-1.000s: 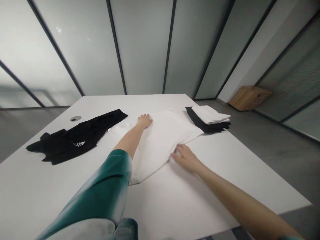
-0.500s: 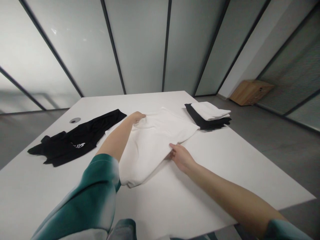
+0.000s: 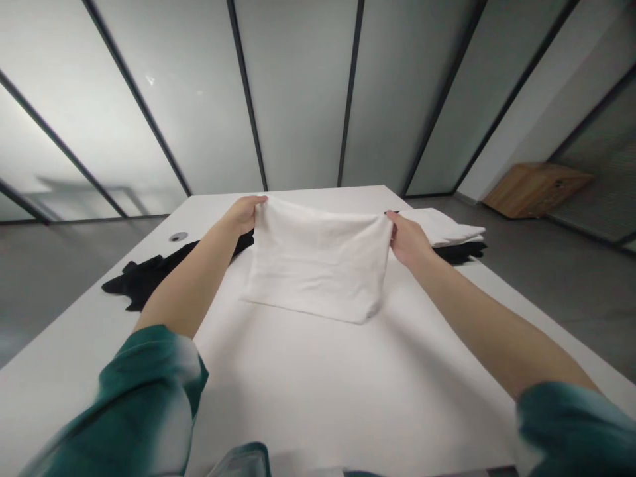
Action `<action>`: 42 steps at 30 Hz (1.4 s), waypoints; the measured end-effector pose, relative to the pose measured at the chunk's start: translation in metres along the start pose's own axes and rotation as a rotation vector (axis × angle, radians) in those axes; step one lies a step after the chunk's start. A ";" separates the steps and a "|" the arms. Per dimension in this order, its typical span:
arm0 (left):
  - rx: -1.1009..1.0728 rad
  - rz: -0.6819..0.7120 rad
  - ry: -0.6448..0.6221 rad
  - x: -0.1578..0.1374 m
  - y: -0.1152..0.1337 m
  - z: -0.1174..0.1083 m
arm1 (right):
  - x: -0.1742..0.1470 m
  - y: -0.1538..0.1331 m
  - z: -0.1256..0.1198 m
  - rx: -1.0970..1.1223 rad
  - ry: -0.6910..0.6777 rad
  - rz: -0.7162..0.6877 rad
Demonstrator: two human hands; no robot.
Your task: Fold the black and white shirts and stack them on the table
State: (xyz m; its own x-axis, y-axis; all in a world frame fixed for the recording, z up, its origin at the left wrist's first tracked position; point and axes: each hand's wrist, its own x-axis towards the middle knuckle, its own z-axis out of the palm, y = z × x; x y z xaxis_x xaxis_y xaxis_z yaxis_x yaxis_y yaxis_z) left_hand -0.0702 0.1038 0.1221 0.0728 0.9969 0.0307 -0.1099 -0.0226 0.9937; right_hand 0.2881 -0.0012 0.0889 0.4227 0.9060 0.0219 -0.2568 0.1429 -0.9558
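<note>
A white T-shirt (image 3: 318, 265) hangs folded between my hands, its lower edge over the table. My left hand (image 3: 244, 213) is closed on its upper left corner. At the upper right corner, my right hand (image 3: 408, 238) pinches the cloth between thumb and fingers. To the left lies a black T-shirt (image 3: 152, 273) on the table, partly covered by my left forearm. Beyond my right hand sits a stack with a folded white garment (image 3: 442, 226) on top of a folded black garment (image 3: 460, 253).
The white table (image 3: 318, 384) runs away from me, with a round grommet (image 3: 177, 236) near its left edge. Frosted glass panels (image 3: 303, 93) stand behind it. A wooden cabinet (image 3: 536, 190) rests on the floor at the far right.
The white T-shirt has been lifted off the table and now hangs folded between both hands. My right hand has moved up and away from me. The view has shifted slightly left.
</note>
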 end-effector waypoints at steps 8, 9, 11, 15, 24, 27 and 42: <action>0.173 0.370 0.049 0.063 0.071 0.018 | 0.097 -0.058 0.048 -0.038 0.014 -0.173; 0.176 0.417 0.045 0.062 0.073 0.017 | 0.098 -0.058 0.044 -0.041 -0.003 -0.209; 0.189 0.467 0.029 0.049 0.064 0.011 | 0.089 -0.048 0.029 -0.071 -0.027 -0.236; 0.301 0.251 -0.065 -0.016 -0.004 -0.012 | 0.035 0.000 -0.026 -0.338 -0.078 -0.086; 0.736 -0.206 0.058 -0.092 -0.109 -0.034 | -0.006 0.050 -0.064 -0.931 -0.309 0.174; 0.838 -0.079 0.028 -0.090 -0.106 -0.020 | 0.003 0.062 -0.046 -1.047 -0.328 0.017; 1.452 0.111 0.061 -0.123 -0.105 -0.002 | -0.019 0.088 -0.039 -1.571 -0.188 -0.506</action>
State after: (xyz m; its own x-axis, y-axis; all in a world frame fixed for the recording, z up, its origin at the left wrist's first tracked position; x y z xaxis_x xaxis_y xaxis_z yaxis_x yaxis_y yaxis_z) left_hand -0.0696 -0.0159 0.0136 0.0852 0.9857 0.1455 0.9686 -0.1161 0.2196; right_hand 0.2908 -0.0216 -0.0071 0.0514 0.9451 0.3228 0.9830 0.0091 -0.1832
